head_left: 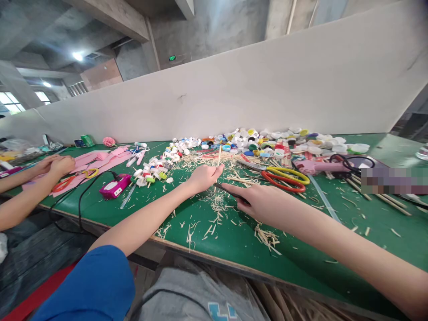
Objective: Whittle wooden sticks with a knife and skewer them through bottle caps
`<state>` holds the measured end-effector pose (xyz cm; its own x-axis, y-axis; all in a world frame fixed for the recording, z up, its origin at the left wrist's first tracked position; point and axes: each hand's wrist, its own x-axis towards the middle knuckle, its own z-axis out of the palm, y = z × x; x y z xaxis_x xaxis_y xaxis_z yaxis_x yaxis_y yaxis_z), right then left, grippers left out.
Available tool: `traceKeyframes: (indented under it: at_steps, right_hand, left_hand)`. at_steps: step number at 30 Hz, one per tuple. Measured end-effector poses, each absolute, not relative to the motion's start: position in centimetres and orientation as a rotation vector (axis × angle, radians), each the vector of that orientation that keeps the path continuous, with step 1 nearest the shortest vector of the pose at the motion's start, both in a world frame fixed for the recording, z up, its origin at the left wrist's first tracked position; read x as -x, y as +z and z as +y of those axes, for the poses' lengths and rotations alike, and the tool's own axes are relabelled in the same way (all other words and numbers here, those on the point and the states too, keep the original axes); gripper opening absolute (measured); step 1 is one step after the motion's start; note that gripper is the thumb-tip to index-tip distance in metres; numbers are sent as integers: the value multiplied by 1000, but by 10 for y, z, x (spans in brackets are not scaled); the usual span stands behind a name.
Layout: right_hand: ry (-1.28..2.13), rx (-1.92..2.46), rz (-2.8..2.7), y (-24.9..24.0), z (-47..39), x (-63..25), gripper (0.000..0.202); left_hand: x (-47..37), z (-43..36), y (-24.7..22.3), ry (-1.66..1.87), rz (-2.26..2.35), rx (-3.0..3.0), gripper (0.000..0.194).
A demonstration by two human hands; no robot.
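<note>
Over the green table (234,240), from the head view, we pinch a thin wooden stick (219,157) upright in our closed left hand (203,177), while our right hand (264,203) grips a dark blade (227,190) beside the shavings (217,209).

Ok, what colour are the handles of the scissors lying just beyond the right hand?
The scissors have one yellow handle and one red handle, clearest in the head view.

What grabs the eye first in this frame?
The heap of bottle caps along the back of the green table. In front of it, the left hand pinches a thin wooden stick upright while the right hand holds a dark blade by it, with shavings strewn underneath. Red and yellow scissors lie just right.
</note>
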<state>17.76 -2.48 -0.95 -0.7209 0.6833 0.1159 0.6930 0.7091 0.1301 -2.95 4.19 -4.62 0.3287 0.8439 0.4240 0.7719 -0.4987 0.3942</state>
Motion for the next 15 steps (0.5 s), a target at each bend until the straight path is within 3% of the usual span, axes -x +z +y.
traceKeyframes:
  at_steps: [15]
  right_hand:
    - [-106,1110,-2857,-5,-19,-173,54]
  left_hand:
    - [36,44,-49,930,1564,-2356,57]
